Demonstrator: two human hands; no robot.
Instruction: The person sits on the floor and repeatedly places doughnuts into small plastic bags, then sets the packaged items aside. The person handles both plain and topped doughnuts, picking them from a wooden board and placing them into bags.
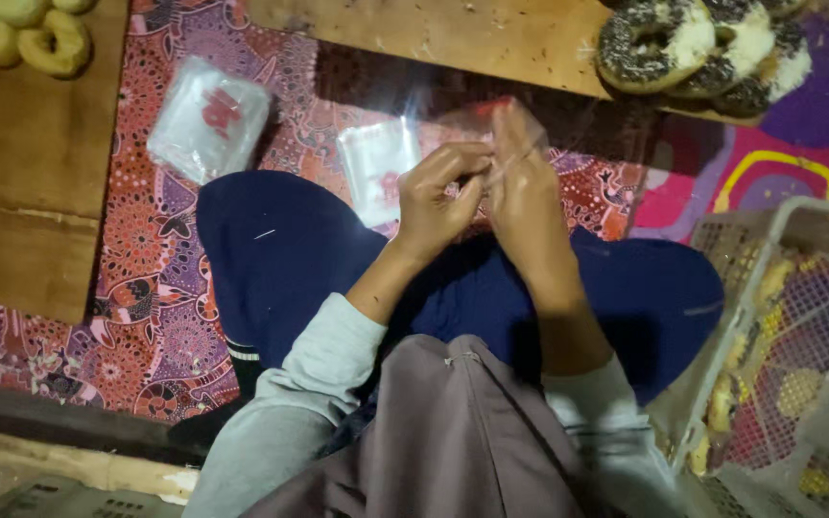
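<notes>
Patterned red-and-purple floor cloth (146, 317) covers the ground; the person sits cross-legged on it in dark blue trousers, seen from above.

- Left hand (438, 201) and right hand (522, 197) meet in front of the knees, both pinched on one thin clear plastic bag with a red print (491, 120). Fingertips of each hand are closed narrow on the film near its mouth; the bag stands up between them, just above the lap.
- Two small stacks of the same clear bags lie on the cloth: one (208, 117) off to the left, one (376, 165) just beside the left hand.
- Chocolate-glazed ring doughnuts with white sprinkles (698, 43) sit on a bare wooden board (434, 34) at the far edge, right of centre. Plain golden ring doughnuts (26, 34) rest on a second wooden plank (21, 163) at the left.
- White plastic mesh crate (779, 326) at the right, with packed pieces inside; contents too blurred to tell.

Judgement on handling: the film looks flimsy and clingy, so the two layers are best rubbed apart between thumb and forefinger, with light pulls from each side. Hard tugging risks tearing the mouth.
</notes>
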